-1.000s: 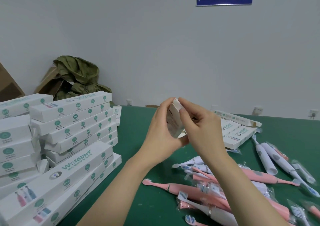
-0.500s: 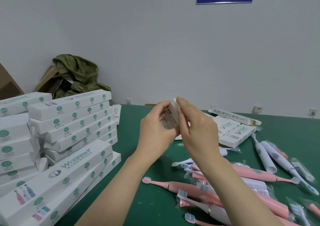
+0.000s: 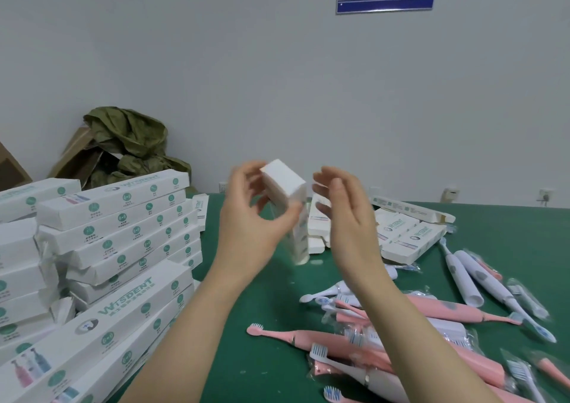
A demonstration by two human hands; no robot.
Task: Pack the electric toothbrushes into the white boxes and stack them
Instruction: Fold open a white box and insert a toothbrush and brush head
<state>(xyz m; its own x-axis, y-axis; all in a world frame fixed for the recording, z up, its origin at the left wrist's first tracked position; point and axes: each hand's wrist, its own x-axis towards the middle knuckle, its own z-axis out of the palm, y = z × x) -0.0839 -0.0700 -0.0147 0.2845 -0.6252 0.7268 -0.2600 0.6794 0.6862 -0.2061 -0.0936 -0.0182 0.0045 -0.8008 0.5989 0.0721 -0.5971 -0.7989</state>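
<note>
Left hand (image 3: 256,217): grasps the white box (image 3: 285,183) near its upper end, thumb on one side, fingers curled round the other. The box is held in the air and steeply tilted. Its closed end face is turned up toward the camera and its lower end hangs over the green table (image 3: 509,239).

Right hand (image 3: 345,214): released, fingers loose and spread. It is just beside the box and, as far as can be told, not touching it.

Change: half a second ago both hands pinch at this end of the box, the right fingertips on the flap. Now the right hand is off and the end face sits flat and shut. Judgement: the closing step is done and this box is ready for stacking. The lower end and the contents are hidden, so I cannot confirm either.

Room, left: the stack of packed boxes (image 3: 123,217) stands near the left forearm. Its tiers are uneven, and the long front boxes slope toward the near edge.

Room, centre: a bare green strip runs between the stack and the brush heap, and both forearms lie over it.

Room, right: pink toothbrushes (image 3: 339,344) are heaped under the right forearm, some in clear wrappers. White toothbrushes (image 3: 465,276) lie further out.

Behind the hands: unfilled boxes (image 3: 410,236) lie flat.

Judgement: the way left is free at hand height. Coming down onto the stack from above would avoid nudging the leaning tiers.
</note>
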